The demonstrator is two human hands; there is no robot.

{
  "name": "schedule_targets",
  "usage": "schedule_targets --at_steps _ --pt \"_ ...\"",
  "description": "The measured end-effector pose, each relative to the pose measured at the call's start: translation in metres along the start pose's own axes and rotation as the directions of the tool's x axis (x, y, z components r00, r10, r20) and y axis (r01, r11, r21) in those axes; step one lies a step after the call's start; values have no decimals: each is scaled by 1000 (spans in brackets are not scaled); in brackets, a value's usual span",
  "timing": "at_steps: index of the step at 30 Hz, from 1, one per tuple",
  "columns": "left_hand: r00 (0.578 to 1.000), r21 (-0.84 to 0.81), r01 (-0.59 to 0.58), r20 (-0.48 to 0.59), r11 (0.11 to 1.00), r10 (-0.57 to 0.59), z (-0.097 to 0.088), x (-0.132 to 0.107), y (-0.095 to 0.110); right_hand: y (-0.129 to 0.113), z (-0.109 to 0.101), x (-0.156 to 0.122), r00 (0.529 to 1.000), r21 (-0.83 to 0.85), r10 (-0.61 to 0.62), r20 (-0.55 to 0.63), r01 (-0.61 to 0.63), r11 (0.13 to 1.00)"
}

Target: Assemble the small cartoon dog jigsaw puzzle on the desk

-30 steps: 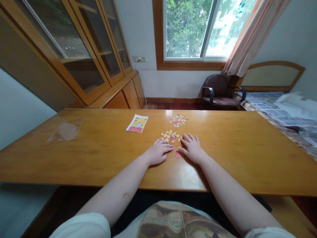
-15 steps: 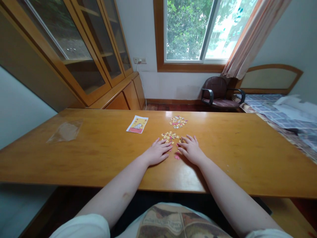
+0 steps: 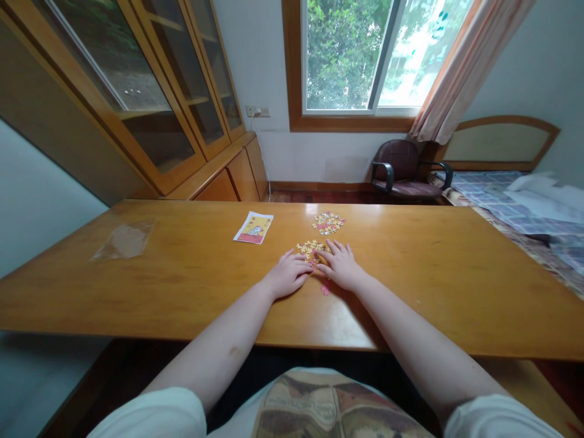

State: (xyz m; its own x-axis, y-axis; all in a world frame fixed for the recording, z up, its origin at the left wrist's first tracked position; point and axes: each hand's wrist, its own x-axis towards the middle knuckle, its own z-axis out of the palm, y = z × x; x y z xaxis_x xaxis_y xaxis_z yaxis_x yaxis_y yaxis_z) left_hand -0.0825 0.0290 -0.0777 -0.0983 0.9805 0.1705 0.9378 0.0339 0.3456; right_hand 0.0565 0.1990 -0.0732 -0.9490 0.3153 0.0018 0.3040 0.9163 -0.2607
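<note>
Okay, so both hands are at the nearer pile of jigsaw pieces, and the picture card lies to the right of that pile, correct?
Not quite: the head view shows the picture card to the left of the nearer pile of jigsaw pieces.

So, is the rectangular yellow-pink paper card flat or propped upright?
Flat: the card lies picture-up on the brown wooden table, no edge visibly raised.

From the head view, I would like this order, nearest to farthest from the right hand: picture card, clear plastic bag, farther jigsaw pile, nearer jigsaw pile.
1. Nearer jigsaw pile: just left of the right hand.
2. Farther jigsaw pile: straight ahead.
3. Picture card: to the left.
4. Clear plastic bag: far left.
</note>
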Motion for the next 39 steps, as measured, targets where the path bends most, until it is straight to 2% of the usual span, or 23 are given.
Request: schedule_targets --at_steps 3,6,10,16,20,23,26,29,33,36,39 --pt "999 -16 -31 5 999 31 -1 -1 1 1 4 8 999 6 -14 41 14 1000" --pt "1000 -30 -26 11 999 27 -3 -1 4 4 6 5 999 23 -39 11 38 999" --pt "997 19 69 25 997 -69 -1 1 7 10 5 -4 999 68 -34 -33 36 997" --pt "979 131 191 44 973 -198 12 9 8 18 -1 -8 998 132 -3 -69 12 991" --pt "964 132 258 22 957 -263 11 8 5 20 -6 -10 991 213 -129 -48 136 968" --pt "966 71 257 2 964 -258 4 4 -1 20 -9 -12 979 264 -197 -42 201 943" --pt "963 17 264 -61 964 -263 -4 1 -8 22 -14 -14 992 249 -64 -109 89 965" --pt "966 22 254 -43 967 -253 -8 -1 -11 27 -17 -15 992 174 42 -119 -20 984" --pt "964 48 267 -14 962 -267 -5 1 -8 25 -13 -13 997 137 -49 -67 58 989" --pt "959 42 284 -19 958 -283 -2 2 -6 18 -8 -12 988 126 -117 -101 130 983" --pt "970 23 244 -16 969 -244 -2 1 -6 15 -7 -11 986 111 -106 -129 121 986"
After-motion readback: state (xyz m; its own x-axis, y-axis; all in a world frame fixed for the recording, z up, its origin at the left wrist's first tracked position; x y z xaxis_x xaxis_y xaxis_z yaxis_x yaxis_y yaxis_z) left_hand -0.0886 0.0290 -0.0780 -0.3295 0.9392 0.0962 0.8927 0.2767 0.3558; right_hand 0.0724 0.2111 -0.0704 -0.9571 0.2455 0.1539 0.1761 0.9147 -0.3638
